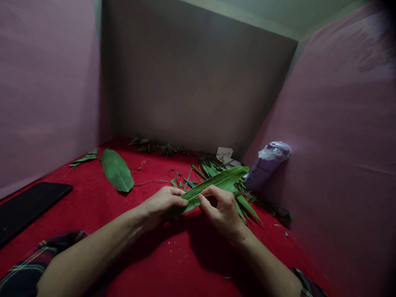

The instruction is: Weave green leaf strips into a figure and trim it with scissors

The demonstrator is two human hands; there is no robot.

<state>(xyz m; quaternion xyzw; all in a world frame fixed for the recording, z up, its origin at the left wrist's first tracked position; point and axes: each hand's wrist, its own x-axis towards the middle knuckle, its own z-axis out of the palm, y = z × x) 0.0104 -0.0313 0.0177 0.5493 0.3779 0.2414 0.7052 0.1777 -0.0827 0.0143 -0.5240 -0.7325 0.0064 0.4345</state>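
Observation:
A long green leaf (213,182) slants up to the right above the red cloth. My left hand (165,202) grips its lower left end, thumb on top and fingers underneath. Close beside it, my right hand (221,208) is closed in a pinch at the leaf's near edge, thumb and forefinger together. Whether a thin strip lies between those fingertips is too small to tell. Behind the held leaf is a heap of cut leaves and strips (213,167), partly hidden by it. A broad single leaf (116,170) lies flat to the left.
A black flat device (32,208) rests at the left edge of the red cloth (145,260). At the right, a purple container (262,169) topped with clear plastic leans by the pink wall (343,136). White paper pieces (225,153) and leafy sprigs (161,146) lie along the grey back wall.

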